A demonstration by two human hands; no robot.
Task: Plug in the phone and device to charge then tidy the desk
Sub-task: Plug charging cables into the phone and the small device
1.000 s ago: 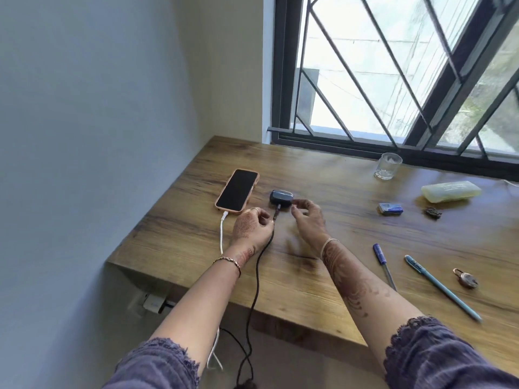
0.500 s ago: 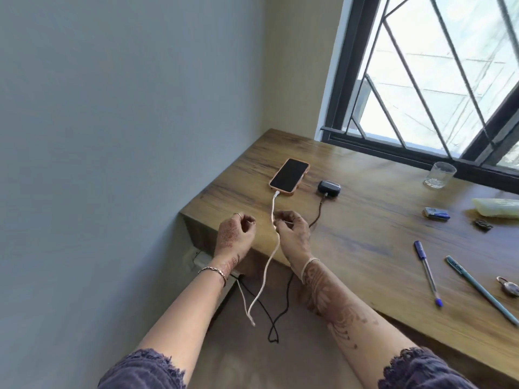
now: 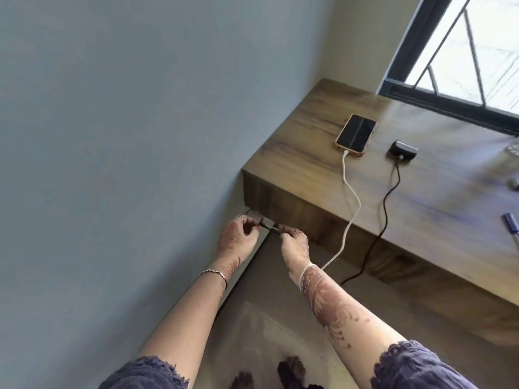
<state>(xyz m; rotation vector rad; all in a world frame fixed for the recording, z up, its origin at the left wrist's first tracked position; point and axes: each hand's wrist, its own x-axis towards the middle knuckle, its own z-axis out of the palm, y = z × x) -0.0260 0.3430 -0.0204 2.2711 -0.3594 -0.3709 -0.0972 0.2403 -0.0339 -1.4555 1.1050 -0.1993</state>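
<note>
Both hands are down below the desk corner, close to the wall: the left hand (image 3: 238, 237) and the right hand (image 3: 293, 242) each pinch an end of a small dark plug or cable end (image 3: 269, 227) between fingertips, right by a pale socket plate (image 3: 254, 214); whether it is seated I cannot tell. Up on the desk (image 3: 323, 164), the phone (image 3: 356, 134) lies face up with the white cable (image 3: 349, 192) in its near end, and just beside it the small dark device (image 3: 403, 150) has the black cable (image 3: 389, 197) attached. Both leads drop over the edge. So the gadget ends look done; the wall end seems in hand, and tidying the pen (image 3: 511, 223) and other bits remains
</note>
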